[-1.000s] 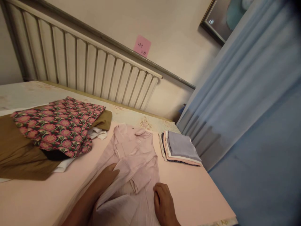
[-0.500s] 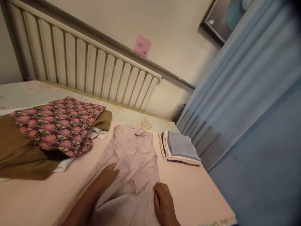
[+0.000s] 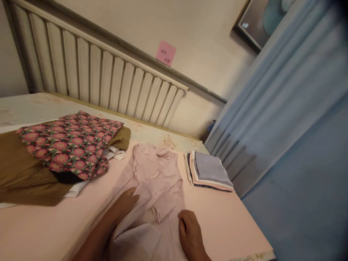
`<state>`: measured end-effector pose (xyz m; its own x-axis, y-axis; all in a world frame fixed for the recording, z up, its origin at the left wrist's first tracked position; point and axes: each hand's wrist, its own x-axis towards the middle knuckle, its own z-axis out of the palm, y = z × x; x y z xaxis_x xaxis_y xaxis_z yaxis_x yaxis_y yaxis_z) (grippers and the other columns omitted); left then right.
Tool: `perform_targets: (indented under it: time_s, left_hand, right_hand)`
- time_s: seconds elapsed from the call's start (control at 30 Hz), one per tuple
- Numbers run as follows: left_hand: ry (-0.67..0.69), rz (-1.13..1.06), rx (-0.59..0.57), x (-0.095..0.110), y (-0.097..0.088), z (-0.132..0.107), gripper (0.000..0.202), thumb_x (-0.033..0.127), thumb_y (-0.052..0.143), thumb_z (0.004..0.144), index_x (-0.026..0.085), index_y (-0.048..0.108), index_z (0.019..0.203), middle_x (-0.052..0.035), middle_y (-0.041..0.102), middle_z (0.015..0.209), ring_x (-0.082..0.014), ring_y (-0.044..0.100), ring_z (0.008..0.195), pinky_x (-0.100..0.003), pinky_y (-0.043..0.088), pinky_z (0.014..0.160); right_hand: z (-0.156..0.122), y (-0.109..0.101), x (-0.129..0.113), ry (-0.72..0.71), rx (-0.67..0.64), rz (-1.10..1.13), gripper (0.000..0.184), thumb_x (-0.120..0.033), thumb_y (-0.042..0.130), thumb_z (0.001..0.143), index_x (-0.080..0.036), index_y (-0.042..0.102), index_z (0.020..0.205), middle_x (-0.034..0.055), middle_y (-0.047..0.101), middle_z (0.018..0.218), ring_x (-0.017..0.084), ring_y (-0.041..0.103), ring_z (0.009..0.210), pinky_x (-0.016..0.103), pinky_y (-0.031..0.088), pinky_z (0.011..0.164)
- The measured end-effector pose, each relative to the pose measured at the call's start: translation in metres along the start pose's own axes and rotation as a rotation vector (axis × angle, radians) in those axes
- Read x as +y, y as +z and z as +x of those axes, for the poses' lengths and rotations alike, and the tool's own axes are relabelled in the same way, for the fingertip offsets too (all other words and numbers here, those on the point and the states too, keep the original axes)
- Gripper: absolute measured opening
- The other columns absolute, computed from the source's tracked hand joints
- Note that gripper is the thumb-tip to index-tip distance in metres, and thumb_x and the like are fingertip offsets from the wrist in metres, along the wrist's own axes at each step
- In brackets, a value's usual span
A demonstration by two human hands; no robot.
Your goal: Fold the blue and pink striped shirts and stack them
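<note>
A pale pink long-sleeved shirt (image 3: 165,181) lies spread over the pink cloth, collar away from me, its sleeves folded across the front. My left hand (image 3: 127,201) is closed on the fabric at the shirt's left side, and a loose fold hangs up beside that wrist. At the right edge of the shirt, my right hand (image 3: 189,229) has its fingers curled and pinched on the side seam. The near end of the shirt runs out of view below.
A stack of folded clothes (image 3: 213,170) sits right of the shirt. To the left lies a heap with a floral garment (image 3: 70,145) over a brown garment (image 3: 32,181). A radiator (image 3: 100,72) stands behind the table, and a blue curtain (image 3: 285,108) hangs on the right.
The view has shifted very slightly. Both hands stay at the same places on the shirt, and the shirt lies as before.
</note>
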<state>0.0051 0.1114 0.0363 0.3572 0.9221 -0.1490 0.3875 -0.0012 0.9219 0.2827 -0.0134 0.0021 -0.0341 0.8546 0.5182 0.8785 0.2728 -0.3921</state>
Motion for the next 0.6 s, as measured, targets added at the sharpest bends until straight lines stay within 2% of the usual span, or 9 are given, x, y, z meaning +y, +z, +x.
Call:
perform_targets:
  time_s: [0.13,0.3,0.4,0.47,0.6]
  left_hand:
    - [0.007,-0.007,0.012,0.0,0.001,0.0,0.04,0.036,0.04,0.07,0.015,0.062,0.096,-0.0099,0.071,0.101,-0.0247,0.065,0.097,-0.03,0.046,0.087]
    - [-0.01,-0.028,-0.011,0.002,0.002,-0.002,0.043,0.034,0.041,0.071,0.012,0.062,0.101,-0.0096,0.072,0.102,-0.0242,0.065,0.095,-0.03,0.047,0.085]
    - [0.017,-0.105,-0.037,0.006,0.003,-0.005,0.046,0.033,0.042,0.072,0.012,0.062,0.108,-0.0089,0.071,0.108,-0.0237,0.063,0.1,-0.03,0.045,0.09]
    - [0.088,-0.158,-0.078,0.007,0.005,-0.007,0.047,0.033,0.043,0.074,0.012,0.061,0.112,-0.0074,0.069,0.113,-0.0229,0.062,0.104,-0.03,0.044,0.094]
    - [0.197,-0.198,-0.192,0.01,0.009,-0.012,0.049,0.032,0.045,0.075,0.013,0.06,0.118,-0.0043,0.067,0.118,-0.0209,0.06,0.105,-0.029,0.042,0.096]
  right_hand:
    - [0.012,-0.003,-0.009,0.029,0.001,0.018,0.018,-0.01,0.045,0.085,-0.021,0.058,0.088,0.005,0.059,0.083,0.02,0.055,0.08,0.032,0.047,0.071]
    - [0.03,-0.005,-0.035,-0.062,-0.093,0.121,0.021,-0.01,0.045,0.084,-0.022,0.06,0.091,0.0048,0.061,0.087,0.019,0.056,0.083,0.03,0.047,0.075]
    - [0.036,0.002,-0.052,-0.053,-0.136,0.198,0.022,-0.009,0.047,0.081,-0.021,0.06,0.092,0.0048,0.062,0.09,0.018,0.057,0.084,0.028,0.047,0.075]
    - [0.039,0.009,-0.062,0.009,-0.167,0.268,0.021,-0.009,0.047,0.079,-0.021,0.061,0.091,0.0037,0.063,0.088,0.017,0.058,0.08,0.026,0.046,0.071]
    - [0.046,0.021,-0.074,0.216,-0.186,0.383,0.014,-0.014,0.05,0.078,-0.02,0.062,0.08,-0.0001,0.063,0.071,0.014,0.057,0.065,0.023,0.044,0.059]
